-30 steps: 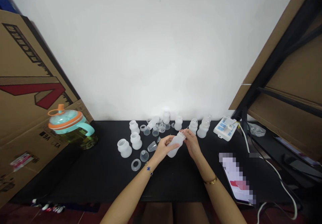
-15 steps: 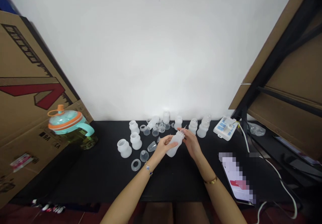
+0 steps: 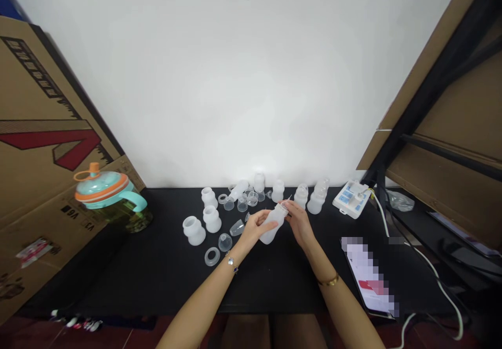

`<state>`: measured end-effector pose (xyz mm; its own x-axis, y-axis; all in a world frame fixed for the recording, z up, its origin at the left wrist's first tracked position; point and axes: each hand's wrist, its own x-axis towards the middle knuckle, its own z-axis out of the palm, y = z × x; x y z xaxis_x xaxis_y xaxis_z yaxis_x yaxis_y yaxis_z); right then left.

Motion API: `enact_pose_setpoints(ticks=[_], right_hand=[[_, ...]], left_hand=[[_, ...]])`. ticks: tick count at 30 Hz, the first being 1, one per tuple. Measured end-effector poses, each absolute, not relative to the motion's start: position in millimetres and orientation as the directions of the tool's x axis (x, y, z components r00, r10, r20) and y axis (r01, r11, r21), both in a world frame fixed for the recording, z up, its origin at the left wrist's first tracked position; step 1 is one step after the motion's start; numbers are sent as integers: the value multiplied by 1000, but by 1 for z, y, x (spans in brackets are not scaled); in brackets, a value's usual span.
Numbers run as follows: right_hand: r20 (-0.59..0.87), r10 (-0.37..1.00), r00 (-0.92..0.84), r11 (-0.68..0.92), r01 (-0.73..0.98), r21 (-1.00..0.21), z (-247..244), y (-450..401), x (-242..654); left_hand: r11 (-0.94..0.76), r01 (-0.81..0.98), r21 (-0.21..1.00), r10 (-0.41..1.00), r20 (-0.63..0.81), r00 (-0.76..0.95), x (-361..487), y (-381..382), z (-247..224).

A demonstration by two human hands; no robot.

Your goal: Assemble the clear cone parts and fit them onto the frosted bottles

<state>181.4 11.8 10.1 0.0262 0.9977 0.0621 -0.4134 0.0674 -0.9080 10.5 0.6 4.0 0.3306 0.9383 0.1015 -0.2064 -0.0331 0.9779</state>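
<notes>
A translucent white bottle [image 3: 272,227] is tilted above the black table, its neck toward the upper right. My left hand [image 3: 254,227] is wrapped round its body from the left. At the neck, the fingers of my right hand [image 3: 298,223] are closed on the rim; a thin pale piece sticks up there, too small to name. Just left of my left hand lie a clear cup [image 3: 237,228], a clear dome cap [image 3: 225,242] and a white ring [image 3: 212,256]. Open white bottles [image 3: 194,231] stand farther left. Behind my hands are bottles with clear tops [image 3: 317,197].
A teal and orange jug [image 3: 112,197] stands at the left beside a cardboard box [image 3: 43,171]. To the right are a power strip [image 3: 352,199], a phone [image 3: 368,278] and a white cable [image 3: 427,265]. Several small clear parts [image 3: 242,202] lie near the white wall.
Both hands stay almost where they were, with the bottle in them. The fingers of my right hand have shifted slightly at the neck.
</notes>
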Motion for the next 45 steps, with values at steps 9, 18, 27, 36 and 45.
enact_pose_setpoints(ticks=[9, 18, 27, 36, 45], right_hand=[[67, 997, 44, 79, -402, -912, 9, 12, 180], [64, 997, 54, 80, -413, -907, 4, 14, 180], [73, 997, 30, 79, -384, -920, 11, 10, 180], [74, 997, -16, 61, -401, -914, 15, 7, 182], [83, 996, -12, 70, -421, -904, 15, 8, 183]], left_hand=[[-59, -196, 979, 936, 123, 329, 10, 1, 2], [-80, -185, 979, 931, 140, 338, 10, 0, 2], [-74, -177, 981, 933, 131, 334, 10, -1, 4], [-55, -204, 977, 938, 120, 326, 10, 0, 4], [-57, -197, 979, 936, 121, 330, 10, 0, 4]])
